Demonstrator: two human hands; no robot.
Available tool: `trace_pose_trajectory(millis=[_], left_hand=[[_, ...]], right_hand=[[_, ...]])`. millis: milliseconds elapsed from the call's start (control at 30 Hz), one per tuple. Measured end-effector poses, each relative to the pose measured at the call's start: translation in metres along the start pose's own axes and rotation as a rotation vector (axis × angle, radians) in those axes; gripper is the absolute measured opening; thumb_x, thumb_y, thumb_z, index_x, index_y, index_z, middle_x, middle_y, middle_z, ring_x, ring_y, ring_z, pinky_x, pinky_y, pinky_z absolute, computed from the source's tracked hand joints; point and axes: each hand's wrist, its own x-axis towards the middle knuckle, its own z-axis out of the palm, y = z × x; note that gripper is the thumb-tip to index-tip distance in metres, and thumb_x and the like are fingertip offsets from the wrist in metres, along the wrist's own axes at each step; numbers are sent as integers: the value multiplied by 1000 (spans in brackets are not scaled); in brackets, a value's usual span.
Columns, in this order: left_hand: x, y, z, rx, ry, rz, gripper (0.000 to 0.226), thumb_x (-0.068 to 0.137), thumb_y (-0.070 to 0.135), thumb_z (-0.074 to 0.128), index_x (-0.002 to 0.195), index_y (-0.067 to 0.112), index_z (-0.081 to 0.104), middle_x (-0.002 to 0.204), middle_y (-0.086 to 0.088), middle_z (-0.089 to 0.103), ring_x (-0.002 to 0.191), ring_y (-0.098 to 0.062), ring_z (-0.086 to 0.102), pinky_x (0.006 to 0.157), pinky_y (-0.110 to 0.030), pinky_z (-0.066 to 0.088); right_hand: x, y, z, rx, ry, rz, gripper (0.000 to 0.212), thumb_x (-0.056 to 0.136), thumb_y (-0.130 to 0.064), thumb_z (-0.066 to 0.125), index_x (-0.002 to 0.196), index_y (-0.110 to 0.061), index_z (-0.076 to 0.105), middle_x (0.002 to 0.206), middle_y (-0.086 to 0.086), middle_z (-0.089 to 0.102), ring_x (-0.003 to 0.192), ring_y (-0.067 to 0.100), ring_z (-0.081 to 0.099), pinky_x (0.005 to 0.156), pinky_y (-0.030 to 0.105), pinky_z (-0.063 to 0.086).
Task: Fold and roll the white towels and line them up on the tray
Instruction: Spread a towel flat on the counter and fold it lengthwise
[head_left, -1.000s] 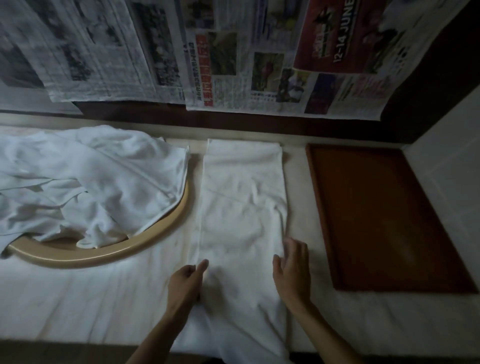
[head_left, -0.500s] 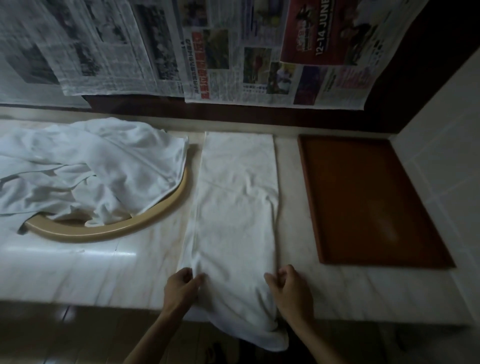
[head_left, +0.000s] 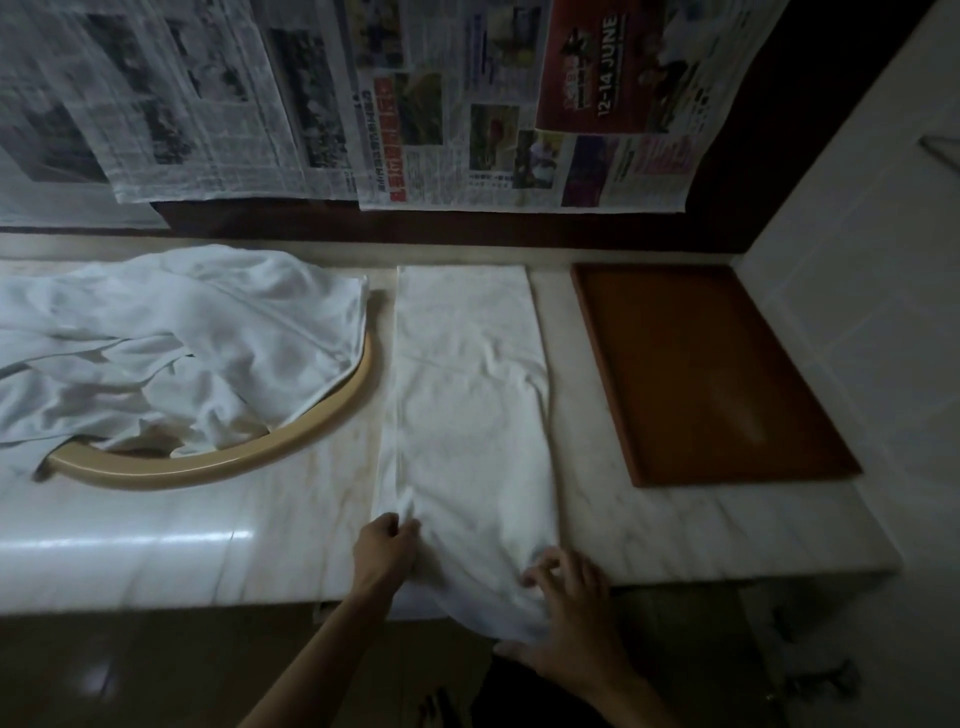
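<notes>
Folded white towel (head_left: 467, 415) lying as a long strip on the marble counter (head_left: 156, 545), just left of the brown tray (head_left: 701, 374), near end hanging over the counter edge. Left hand (head_left: 384, 556) pinching the towel's near left edge. Right hand (head_left: 566, 618) grasping the hanging near right corner, fingers curled on the cloth. Left of the towel, a heap of white towels (head_left: 156, 343) over a beige round basin rim (head_left: 234, 462). Newspapers (head_left: 363, 104) on the wall behind the towel.

White towel (head_left: 470, 415) folded lengthwise, flat on counter, near end overhanging; brown tray (head_left: 701, 374) just right.
</notes>
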Motion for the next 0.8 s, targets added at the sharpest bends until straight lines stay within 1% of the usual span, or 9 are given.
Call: trace_pose_trajectory(millis=[67,100,167,233,300,367,600,700,800], left_hand=[[-9,7,0,75,32,45,12,94,15,63,93,4,59,84,-10,56,76,-22,56,66,-31,43],[-11,9,2,146,86,103,30,90,15,67,115,2,57,105,-14,56,96,-29,57,79,-35,48],[-11,15,10,329,163,328,72,84,19,72,146,7,37,145,-16,38,131,-35,39,105,-45,42],[-3,25,21,530,22,601,66,93,23,61,152,17,32,158,-9,28,145,-28,25,118,-47,27],[10,31,35,730,-212,719,53,103,26,42,154,23,27,164,0,19,151,-23,11,122,-47,12],[19,32,42,840,-312,709,54,106,26,33,157,26,17,166,4,7,153,-21,0,122,-47,4],[41,50,52,965,-358,706,65,101,20,42,157,26,11,166,3,1,152,-24,1,119,-49,16],[46,52,55,986,-363,692,68,99,21,44,158,27,10,166,4,0,152,-23,1,119,-50,17],[49,52,56,992,-363,679,70,98,20,44,157,29,9,166,6,0,152,-22,1,119,-49,17]], right_hand=[[-2,-1,4,-59,-10,-9,53,53,-62,74,98,-40,56,123,-10,46,107,18,53,81,36,48],[-2,-1,7,-45,0,-5,46,57,-49,77,96,-39,57,124,-11,46,106,20,56,82,35,51],[3,4,15,25,27,23,34,66,-28,82,95,-30,65,125,-8,51,108,23,59,85,37,55],[5,9,18,39,36,30,32,71,-21,85,100,-23,72,127,-3,59,115,23,58,89,41,56],[4,17,20,-10,49,-57,40,62,-22,92,97,-22,73,124,-3,64,118,19,55,84,42,59],[0,22,20,-25,79,-78,44,56,-22,95,91,-23,69,120,-5,64,116,15,52,81,42,59],[-15,25,27,-77,38,-83,37,67,-31,87,92,-25,61,145,3,52,134,30,48,103,54,46],[-14,24,33,-55,146,-116,10,80,-29,71,85,-24,64,145,4,52,137,32,44,106,55,37],[-10,12,23,3,183,-68,14,84,-33,57,83,-24,67,136,2,57,132,29,46,105,48,39]])
